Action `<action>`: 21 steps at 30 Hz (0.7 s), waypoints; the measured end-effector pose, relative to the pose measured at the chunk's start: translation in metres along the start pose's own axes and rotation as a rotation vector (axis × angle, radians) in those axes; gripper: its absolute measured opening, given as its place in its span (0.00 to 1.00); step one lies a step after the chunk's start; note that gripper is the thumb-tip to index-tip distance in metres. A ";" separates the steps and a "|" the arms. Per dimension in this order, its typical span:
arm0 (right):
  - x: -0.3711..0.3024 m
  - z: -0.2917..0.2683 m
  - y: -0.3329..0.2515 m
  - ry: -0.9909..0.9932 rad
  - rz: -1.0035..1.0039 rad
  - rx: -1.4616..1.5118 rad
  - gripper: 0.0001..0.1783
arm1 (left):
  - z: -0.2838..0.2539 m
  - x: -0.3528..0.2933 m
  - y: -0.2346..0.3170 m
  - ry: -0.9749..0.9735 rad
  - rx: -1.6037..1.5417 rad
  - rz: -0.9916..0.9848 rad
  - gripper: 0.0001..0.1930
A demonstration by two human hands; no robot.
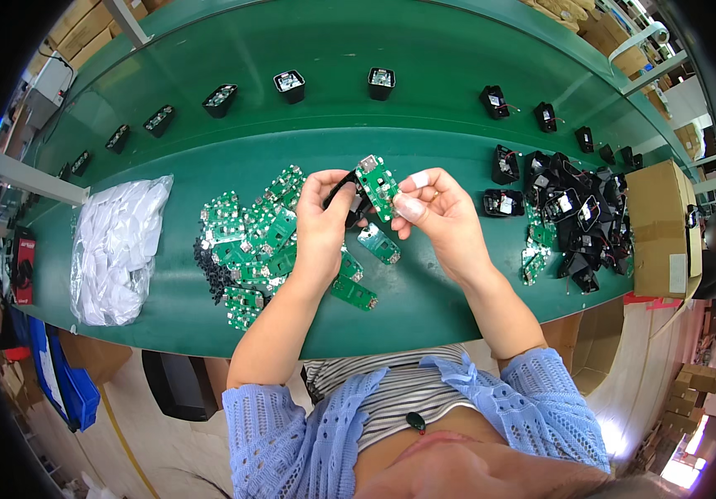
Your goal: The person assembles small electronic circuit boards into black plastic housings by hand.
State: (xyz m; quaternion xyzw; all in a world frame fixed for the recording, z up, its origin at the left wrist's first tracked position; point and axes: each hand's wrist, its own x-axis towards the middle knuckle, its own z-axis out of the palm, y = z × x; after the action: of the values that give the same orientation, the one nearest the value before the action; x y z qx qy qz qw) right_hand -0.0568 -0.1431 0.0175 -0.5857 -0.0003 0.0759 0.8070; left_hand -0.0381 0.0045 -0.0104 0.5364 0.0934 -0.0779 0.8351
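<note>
My left hand (324,214) is closed around a black plastic housing (341,195), most of it hidden by my fingers. Between the thumb and fingers of my right hand (438,212) is a green circuit board (377,188), held tilted beside the housing with its silver connector at the top. Whether board and housing touch, I cannot tell. Under and left of my hands lies a heap of green circuit boards (250,237), with a few loose boards (378,243) closer to me. Small black parts (212,270) lie at the heap's left edge.
A clear bag of white pieces (121,249) lies at the left. Black housings (578,218) are piled at the right beside a cardboard box (661,229). Along the back stands a row of black housings (290,86) holding boards. More boards (537,246) lie by the pile.
</note>
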 end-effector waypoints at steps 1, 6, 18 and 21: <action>0.001 0.000 0.001 -0.004 0.003 0.000 0.09 | 0.000 0.000 0.000 -0.006 -0.001 0.003 0.08; 0.005 0.000 0.004 -0.009 0.016 -0.041 0.08 | -0.003 0.000 -0.002 -0.025 -0.007 0.023 0.09; 0.005 -0.004 0.013 0.132 -0.357 -0.706 0.15 | 0.004 -0.008 -0.003 -0.090 0.024 0.023 0.11; 0.007 -0.002 0.011 0.164 -0.540 -0.806 0.10 | 0.005 -0.011 0.004 -0.089 -0.008 -0.065 0.10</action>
State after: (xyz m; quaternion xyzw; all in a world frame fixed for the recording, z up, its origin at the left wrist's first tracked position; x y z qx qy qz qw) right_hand -0.0514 -0.1407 0.0057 -0.8343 -0.1181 -0.1884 0.5044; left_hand -0.0476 0.0018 -0.0021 0.5259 0.0739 -0.1282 0.8376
